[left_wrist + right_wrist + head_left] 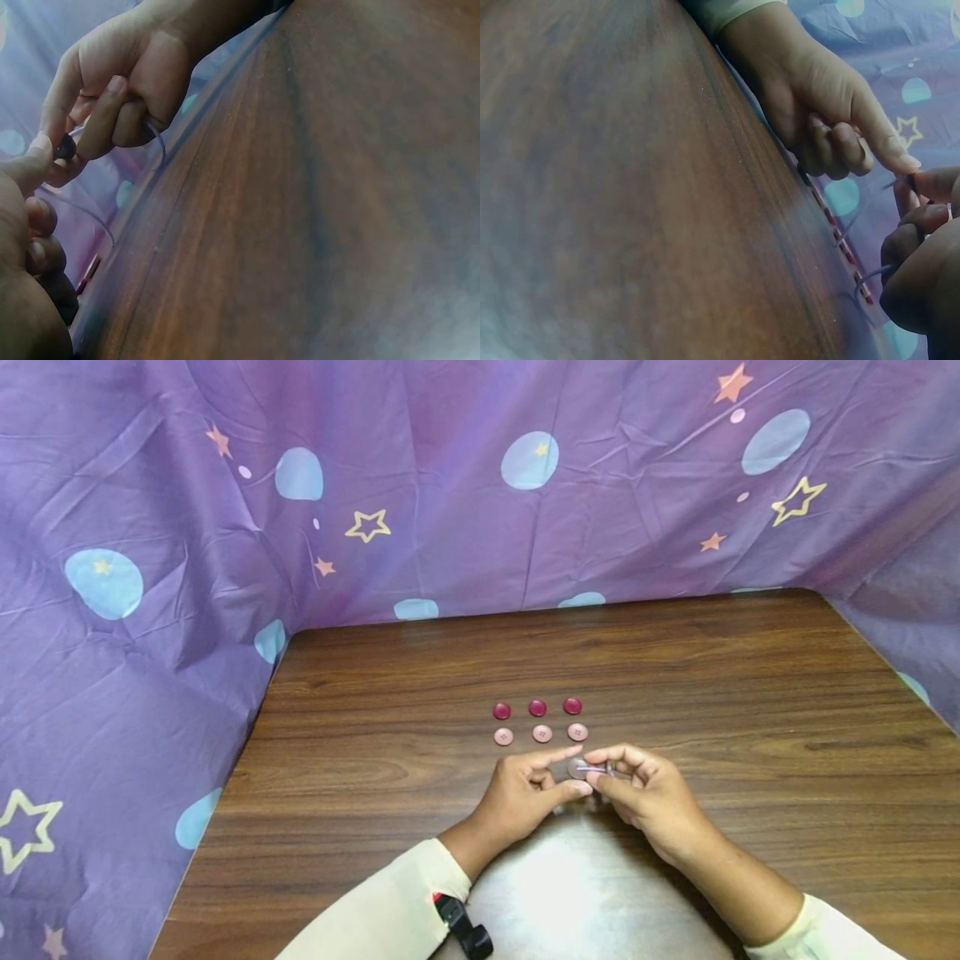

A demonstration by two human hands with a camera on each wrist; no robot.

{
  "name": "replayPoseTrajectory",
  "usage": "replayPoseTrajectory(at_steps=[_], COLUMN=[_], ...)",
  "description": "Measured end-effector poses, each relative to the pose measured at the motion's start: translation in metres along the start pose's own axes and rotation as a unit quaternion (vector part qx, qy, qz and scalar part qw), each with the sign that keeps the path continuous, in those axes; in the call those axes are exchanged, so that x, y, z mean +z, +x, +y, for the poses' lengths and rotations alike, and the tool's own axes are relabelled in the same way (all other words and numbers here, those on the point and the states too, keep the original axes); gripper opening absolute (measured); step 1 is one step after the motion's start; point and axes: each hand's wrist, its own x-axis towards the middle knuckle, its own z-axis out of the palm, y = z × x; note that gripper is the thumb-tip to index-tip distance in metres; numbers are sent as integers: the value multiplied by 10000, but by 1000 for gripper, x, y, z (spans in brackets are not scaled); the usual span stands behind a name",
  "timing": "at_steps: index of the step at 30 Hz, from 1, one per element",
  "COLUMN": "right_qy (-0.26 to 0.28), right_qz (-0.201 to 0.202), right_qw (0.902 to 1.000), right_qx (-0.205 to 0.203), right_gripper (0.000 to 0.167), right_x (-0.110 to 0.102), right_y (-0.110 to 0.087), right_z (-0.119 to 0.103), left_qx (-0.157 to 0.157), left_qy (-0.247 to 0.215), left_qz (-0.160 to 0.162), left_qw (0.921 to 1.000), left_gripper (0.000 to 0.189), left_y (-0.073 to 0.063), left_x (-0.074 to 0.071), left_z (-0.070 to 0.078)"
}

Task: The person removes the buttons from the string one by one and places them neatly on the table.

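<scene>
Both hands meet close over the table in front of the button rows. My left hand (521,793) pinches a dark grey button (576,768) at its edge between thumb and forefinger. Opposite it, my right hand (652,793) grips a thin purple cord (592,769), its fingertips right at the button. The left wrist view shows the button (66,147) dark between both hands' fingertips, partly covered. One length of cord (870,204) hangs from beside the button in the right wrist view; another loops out below the right hand's curled fingers.
Beyond the hands lie three dark red buttons (537,708) in a row, with three pink buttons (542,733) in a nearer row. The brown wooden table (360,693) ends at a purple patterned curtain (450,510). A black strap (461,927) sits on the left sleeve.
</scene>
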Motion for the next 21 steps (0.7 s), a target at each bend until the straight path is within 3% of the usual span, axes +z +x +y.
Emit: replayPoseTrajectory(at_steps=[13,21], right_qy=[47,-257], right_qz=[20,310], right_qw=[9999,9992], right_qx=[-121,0], right_gripper=[33,27], right_x=[-1,1], right_y=[0,0], right_z=[1,-2], left_qx=[33,26], left_qy=[37,79], left_qz=[8,75], left_qw=[10000,9999], left_gripper=[42,41], left_y=[0,-1], left_x=[0,0], left_z=[-2,-2])
